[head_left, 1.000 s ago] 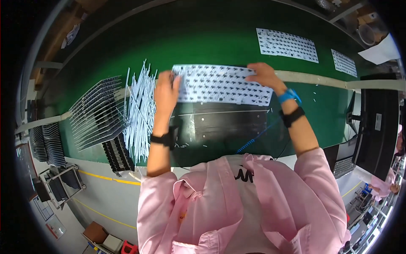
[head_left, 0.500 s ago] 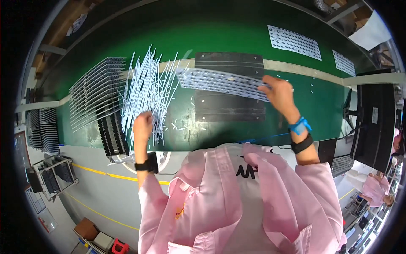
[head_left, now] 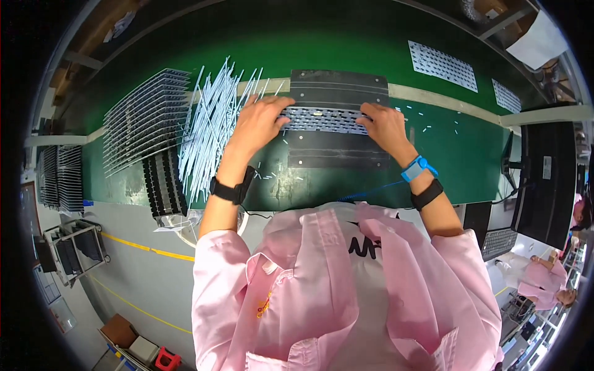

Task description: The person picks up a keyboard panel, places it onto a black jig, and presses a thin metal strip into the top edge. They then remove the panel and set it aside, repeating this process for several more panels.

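A perforated white circuit-board panel point(head_left: 327, 121) with rows of dark marks lies level over the middle of a black grooved plate point(head_left: 339, 151). My left hand point(head_left: 257, 126) pinches its left end, and my right hand point(head_left: 385, 127) pinches the opposite end. Whether the panel rests on the plate or hovers just above it I cannot tell. Close to the left of my left hand is a heap of thin white strips point(head_left: 207, 133). A blue strap point(head_left: 419, 168) circles my right wrist.
Farther left, a stack of panels point(head_left: 145, 108) stands in a black slotted rack point(head_left: 166, 185). Two sheets lie at the back right, one a larger white sheet point(head_left: 443, 65). Small white scraps are scattered on the green mat point(head_left: 458, 164). A monitor point(head_left: 546, 176) stands at the right.
My left hand has gone from the strip heap to the panel's left end. The tilted panel has come level across the black plate, my right hand still on it.
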`<state>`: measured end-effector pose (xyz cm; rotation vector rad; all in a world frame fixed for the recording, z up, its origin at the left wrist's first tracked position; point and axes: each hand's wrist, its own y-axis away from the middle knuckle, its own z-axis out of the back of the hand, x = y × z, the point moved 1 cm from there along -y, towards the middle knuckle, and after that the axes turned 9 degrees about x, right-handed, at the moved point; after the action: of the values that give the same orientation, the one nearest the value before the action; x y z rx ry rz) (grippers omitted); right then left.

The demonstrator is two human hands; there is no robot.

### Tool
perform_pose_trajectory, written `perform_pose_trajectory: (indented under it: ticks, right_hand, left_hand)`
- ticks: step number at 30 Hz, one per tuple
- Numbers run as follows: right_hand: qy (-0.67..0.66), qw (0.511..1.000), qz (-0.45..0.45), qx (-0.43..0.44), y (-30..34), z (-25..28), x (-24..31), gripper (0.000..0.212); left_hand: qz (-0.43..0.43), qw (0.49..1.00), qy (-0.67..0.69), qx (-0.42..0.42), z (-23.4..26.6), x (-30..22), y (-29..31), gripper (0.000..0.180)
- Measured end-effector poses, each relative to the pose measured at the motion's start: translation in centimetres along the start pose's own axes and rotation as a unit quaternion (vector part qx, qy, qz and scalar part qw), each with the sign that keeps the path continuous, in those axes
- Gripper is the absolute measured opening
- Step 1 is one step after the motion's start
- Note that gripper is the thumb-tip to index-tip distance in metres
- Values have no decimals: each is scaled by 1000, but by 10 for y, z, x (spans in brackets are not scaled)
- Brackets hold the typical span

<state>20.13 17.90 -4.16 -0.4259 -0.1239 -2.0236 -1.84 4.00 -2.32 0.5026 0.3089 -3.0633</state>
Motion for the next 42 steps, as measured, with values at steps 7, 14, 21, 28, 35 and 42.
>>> perform_pose_trajectory:
  ticks: [7, 14, 21, 28, 35, 42]
  right_hand:
    - [1, 1000, 3, -19, 1, 1, -3, 16]
    - [3, 1000, 12, -23, 0, 0, -1, 15]
    - [22, 999, 36, -9, 14, -2, -7, 16]
    - [37, 998, -2, 42, -56, -37, -84, 25]
    - [-73, 990, -100, 72, -71, -16, -94, 28]
    - [-8, 989, -143, -27, -53, 63, -101, 23]
  left_hand:
    - [24, 999, 28, 17, -19, -1, -3, 13]
    - [38, 998, 36, 19, -17, -4, 0, 12]
    - [53, 994, 12, 96, -15, -10, 9, 13]
    - [23, 988, 132, 78, -72, 69, -61, 20]
    - [69, 973, 185, 123, -50, 75, -94, 32]
    - [21, 961, -174, -212, -6, -14, -82, 33]
